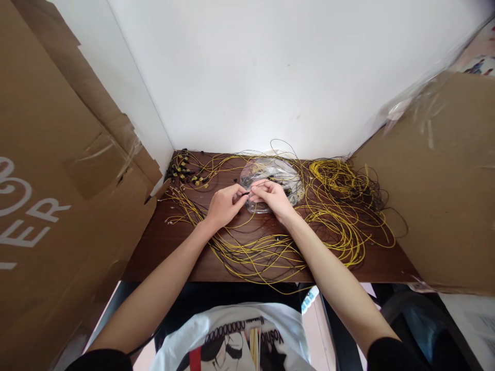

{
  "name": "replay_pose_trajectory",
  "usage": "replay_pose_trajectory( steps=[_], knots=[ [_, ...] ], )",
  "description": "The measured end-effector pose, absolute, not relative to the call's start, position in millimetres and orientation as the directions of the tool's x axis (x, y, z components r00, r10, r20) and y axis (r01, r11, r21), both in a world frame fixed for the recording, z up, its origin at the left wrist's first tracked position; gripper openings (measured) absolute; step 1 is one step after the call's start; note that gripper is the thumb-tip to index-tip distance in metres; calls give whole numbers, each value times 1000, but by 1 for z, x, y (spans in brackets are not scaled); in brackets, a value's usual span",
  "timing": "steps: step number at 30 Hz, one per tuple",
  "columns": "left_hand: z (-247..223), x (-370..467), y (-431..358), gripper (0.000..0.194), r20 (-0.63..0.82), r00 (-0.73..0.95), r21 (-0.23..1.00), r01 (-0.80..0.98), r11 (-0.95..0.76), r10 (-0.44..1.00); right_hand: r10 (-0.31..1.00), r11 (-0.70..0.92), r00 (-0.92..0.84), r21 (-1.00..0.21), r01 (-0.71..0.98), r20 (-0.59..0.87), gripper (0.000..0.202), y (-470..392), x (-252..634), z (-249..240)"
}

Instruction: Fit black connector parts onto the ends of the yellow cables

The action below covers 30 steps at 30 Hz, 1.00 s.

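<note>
My left hand [226, 206] pinches a small dark, narrow piece [245, 194], perhaps a connector, between thumb and fingertips. Facing it, my right hand [271, 198] has its thumb and fingers pressed together close to the other end of that piece. What the right fingertips grip is too small to make out. Beneath both hands lies a clear plastic bag [266, 164] with small dark parts inside. A bundle of yellow and black wires [259, 252] runs across the table under my forearms.
Loose yellow and black wire coils [332, 175] heap up at the right. Small black parts with yellow tags [185, 170] lie at the table's back left. Cardboard walls [77, 170] flank the brown table [150, 247], and a white wall [251, 77] closes off the back.
</note>
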<state>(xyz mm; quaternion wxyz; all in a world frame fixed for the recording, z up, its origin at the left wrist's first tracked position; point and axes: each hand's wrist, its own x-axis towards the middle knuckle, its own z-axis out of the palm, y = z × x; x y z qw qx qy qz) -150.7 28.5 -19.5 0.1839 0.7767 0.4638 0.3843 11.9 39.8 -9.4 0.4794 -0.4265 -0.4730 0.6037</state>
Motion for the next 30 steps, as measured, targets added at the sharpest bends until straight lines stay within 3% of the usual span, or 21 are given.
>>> replay_pose_trajectory(
  steps=[30],
  knots=[
    [-19,-152,29,17,428,269,643,580,-500,863,983,-100,-170,-972,-214,-64,35,39,11,-8]
  ],
)
